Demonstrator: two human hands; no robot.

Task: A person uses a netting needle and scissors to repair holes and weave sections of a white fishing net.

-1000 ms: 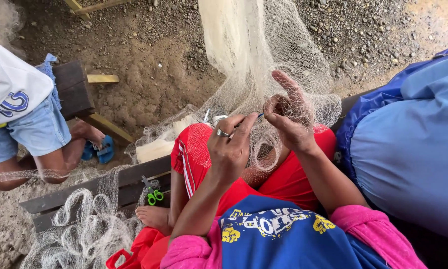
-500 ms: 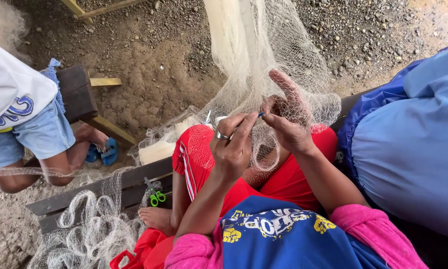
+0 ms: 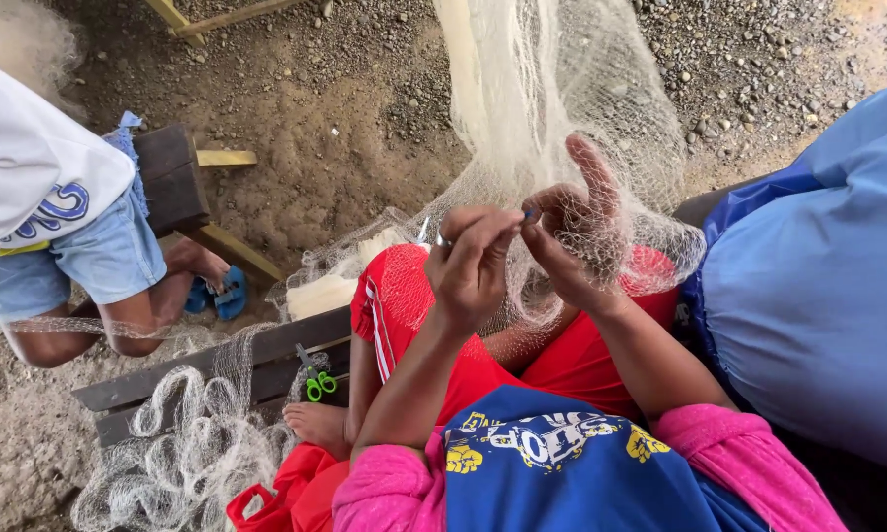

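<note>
A wide sheet of pale fishing net (image 3: pixel 552 108) hangs down from the top of the view and drapes over the red shorts (image 3: pixel 434 325) on the person's lap, and every other thing here sits somewhere around that net. On the right of the net is a big mass of blue cloth (image 3: pixel 808 286), worn by someone sitting close beside. To the left of the net, well apart from it, another person in a white shirt and light blue denim shorts (image 3: pixel 89 261) sits on a dark wooden stool (image 3: pixel 172 177). Below and left of the hanging net, a weathered wooden bench (image 3: pixel 197 369) carries a loose heap of bunched netting (image 3: pixel 182 448). Where the net meets the lap, the two hands are raised close together, nearly touching at the fingertips. The right hand (image 3: pixel 581 232) has the mesh spread over it, its forefinger standing upright and its thumb pressed toward the other hand. The left hand (image 3: pixel 473 261) has its fingers pinched shut on the net and on a small thin tool, seemingly a netting needle (image 3: pixel 429 234). Small green-handled scissors (image 3: pixel 315 379) lie on the bench, just beside the heaped netting.
</note>
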